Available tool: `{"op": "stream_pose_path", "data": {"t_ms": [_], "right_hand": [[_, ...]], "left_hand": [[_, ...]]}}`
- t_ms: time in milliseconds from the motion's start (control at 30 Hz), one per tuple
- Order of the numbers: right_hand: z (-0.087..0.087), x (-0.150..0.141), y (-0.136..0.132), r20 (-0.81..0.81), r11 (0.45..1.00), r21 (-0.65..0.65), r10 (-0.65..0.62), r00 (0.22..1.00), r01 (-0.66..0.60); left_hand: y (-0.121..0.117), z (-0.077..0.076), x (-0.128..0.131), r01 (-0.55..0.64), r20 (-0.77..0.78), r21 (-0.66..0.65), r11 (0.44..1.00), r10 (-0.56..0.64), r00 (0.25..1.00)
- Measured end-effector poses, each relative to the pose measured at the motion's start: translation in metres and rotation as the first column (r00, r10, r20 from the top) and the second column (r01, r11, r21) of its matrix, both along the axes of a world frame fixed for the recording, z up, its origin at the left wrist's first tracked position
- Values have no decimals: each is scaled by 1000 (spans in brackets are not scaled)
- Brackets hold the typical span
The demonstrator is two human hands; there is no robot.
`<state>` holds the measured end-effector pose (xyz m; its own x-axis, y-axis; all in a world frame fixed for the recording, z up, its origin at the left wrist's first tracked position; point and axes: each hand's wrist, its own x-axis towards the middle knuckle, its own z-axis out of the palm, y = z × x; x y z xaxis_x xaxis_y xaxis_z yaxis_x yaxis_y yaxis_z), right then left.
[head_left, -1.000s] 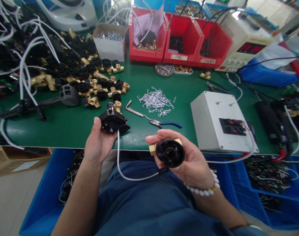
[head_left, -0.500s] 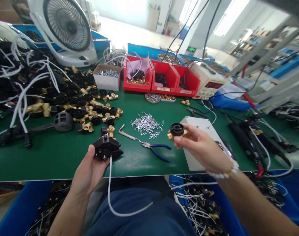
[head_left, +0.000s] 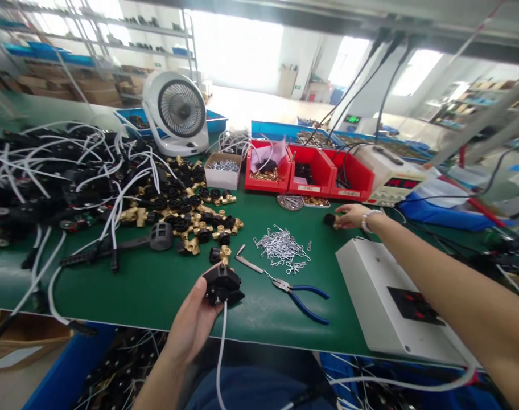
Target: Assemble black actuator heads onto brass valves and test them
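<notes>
My left hand (head_left: 191,327) is closed around a black plastic housing (head_left: 222,283) with a white cable (head_left: 219,353) hanging from it, held over the near edge of the green table (head_left: 157,296). My right hand (head_left: 351,216) is stretched far out across the table, behind the white box (head_left: 383,296). Its fingers rest on a black round part with brass fitting (head_left: 330,220) that sits on the table in front of the red bins (head_left: 311,171).
Blue-handled pliers (head_left: 300,293) and a heap of metal clips (head_left: 280,247) lie mid-table. A pile of black and brass parts (head_left: 195,216) and white-cabled assemblies (head_left: 71,171) fills the left. A fan (head_left: 178,111), a cardboard box (head_left: 223,171) and a power supply (head_left: 390,173) stand behind.
My right hand has carried the black and brass part away from me and set it down near the red bins. The view has tilted up. My left hand kept hold of the housing.
</notes>
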<state>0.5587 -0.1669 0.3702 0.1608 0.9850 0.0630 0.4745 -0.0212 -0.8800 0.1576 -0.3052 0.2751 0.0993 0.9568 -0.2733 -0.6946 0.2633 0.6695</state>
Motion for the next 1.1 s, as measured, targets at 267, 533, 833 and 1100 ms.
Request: {"op": "stream_pose_path", "data": {"t_ms": [267, 533, 833, 1100], "right_hand": [[15, -75, 66, 409, 989, -34, 147, 901, -145], [-6, -234, 72, 467, 836, -350, 547, 694, -423], [-9, -231, 45, 307, 858, -409, 449, 839, -310], [22, -221, -68, -576, 871, -190, 274, 770, -452]], "left_hand": [[1, -4, -1, 58, 27, 28, 998, -59, 998], [1, 1, 0, 47, 54, 38, 998, -49, 997], [4, 2, -2, 93, 109, 29, 995, -96, 989], [5, 2, 1, 37, 79, 48, 998, -41, 996]]}}
